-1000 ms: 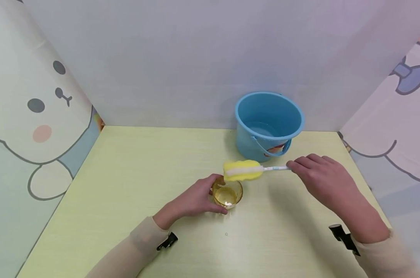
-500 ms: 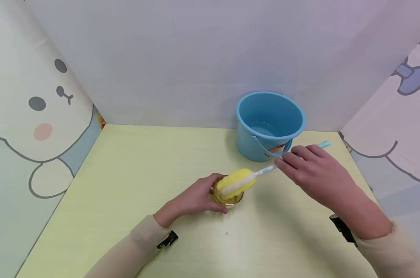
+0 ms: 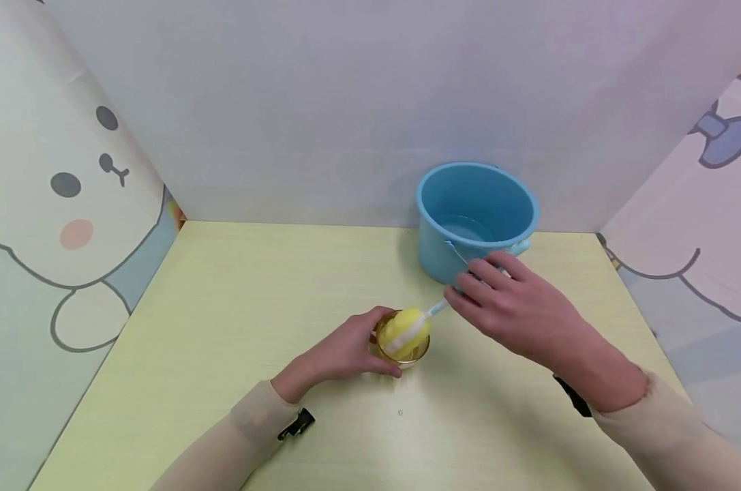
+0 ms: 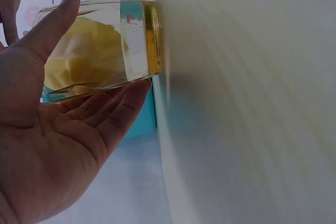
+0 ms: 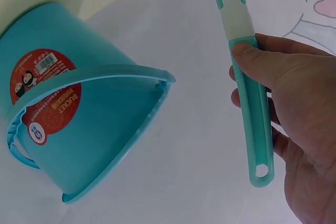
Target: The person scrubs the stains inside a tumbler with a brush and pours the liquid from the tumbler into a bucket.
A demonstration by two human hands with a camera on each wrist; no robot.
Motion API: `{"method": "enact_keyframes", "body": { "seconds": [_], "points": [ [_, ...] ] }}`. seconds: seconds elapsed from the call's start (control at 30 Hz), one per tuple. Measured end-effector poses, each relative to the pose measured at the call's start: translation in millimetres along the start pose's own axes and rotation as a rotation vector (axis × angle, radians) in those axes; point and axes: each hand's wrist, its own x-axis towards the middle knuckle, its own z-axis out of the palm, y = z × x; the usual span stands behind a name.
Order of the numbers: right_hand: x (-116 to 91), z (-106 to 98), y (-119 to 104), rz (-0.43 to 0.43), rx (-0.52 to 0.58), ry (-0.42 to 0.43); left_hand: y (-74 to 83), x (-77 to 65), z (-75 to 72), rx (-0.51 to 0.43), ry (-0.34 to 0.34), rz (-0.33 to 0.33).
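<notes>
In the head view, my left hand (image 3: pixel 352 348) holds an amber glass cup (image 3: pixel 420 351) upright on the table, thumb on the near side and fingers on the far side. The left wrist view shows the clear cup (image 4: pixel 135 40) between thumb and fingers. My right hand (image 3: pixel 511 307) grips the teal handle (image 5: pixel 254 108) of a sponge cup brush. The brush's yellow and white sponge head (image 3: pixel 407 331) is inside the cup, its shaft slanting up to the right. Through the glass, the sponge (image 4: pixel 92 56) shows as a yellow mass.
A blue bucket (image 3: pixel 437 252) stands at the back right of the table (image 3: pixel 253 293), just beyond my right hand, with some water in its bottom. Its bail handle (image 5: pixel 100 73) hangs down in front. A tiny droplet-like spot lies nearer on the table. Printed cloth walls enclose the sides.
My right hand has moved left and tilted the brush, bringing its sponge head from above the cup down into it. My left hand and the cup have stayed in place.
</notes>
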Motion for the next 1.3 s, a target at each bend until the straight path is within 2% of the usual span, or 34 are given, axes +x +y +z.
{"method": "enact_keyframes", "body": {
  "seconds": [0.5, 0.83, 1.3],
  "points": [
    [19.5, 4.4, -3.9, -0.060, -0.015, -0.062, 2.7, -1.0, -1.5, -0.016, 0.001, 0.008],
    [34.2, 13.3, -6.4, -0.124, -0.081, -0.113, 1.8, -0.6, -1.3, -0.014, 0.011, 0.018],
    [24.8, 16.6, 1.6, -0.153, -0.060, -0.104, 1.2, -0.4, 0.5, 0.006, 0.013, 0.020]
  ]
}}
